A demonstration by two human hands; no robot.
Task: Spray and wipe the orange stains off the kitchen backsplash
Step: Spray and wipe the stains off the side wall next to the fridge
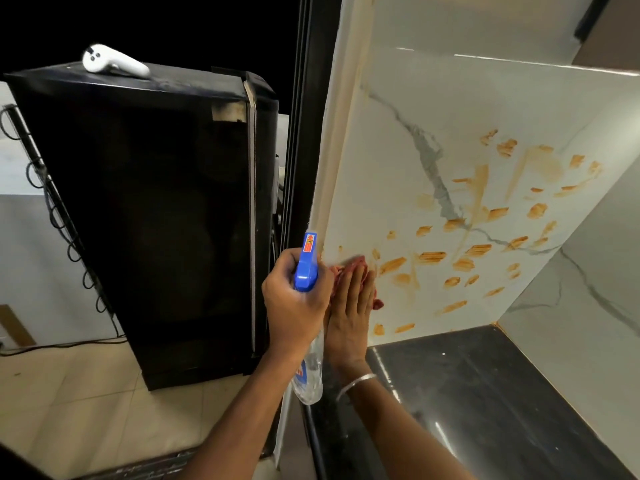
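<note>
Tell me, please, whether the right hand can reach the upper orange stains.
Probably yes: the right hand presses the cloth flat on the backsplash, and nothing stands between it and the upper stains.

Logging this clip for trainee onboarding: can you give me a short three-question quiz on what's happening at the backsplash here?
1. True or false: the left hand holds the spray bottle.
2. What does the right hand press flat against the backsplash? A sponge; B red cloth; C paper towel.
3. Fill in: most orange stains lie to the ___ of the cloth.
Key: 1 true; 2 B; 3 right.
</note>
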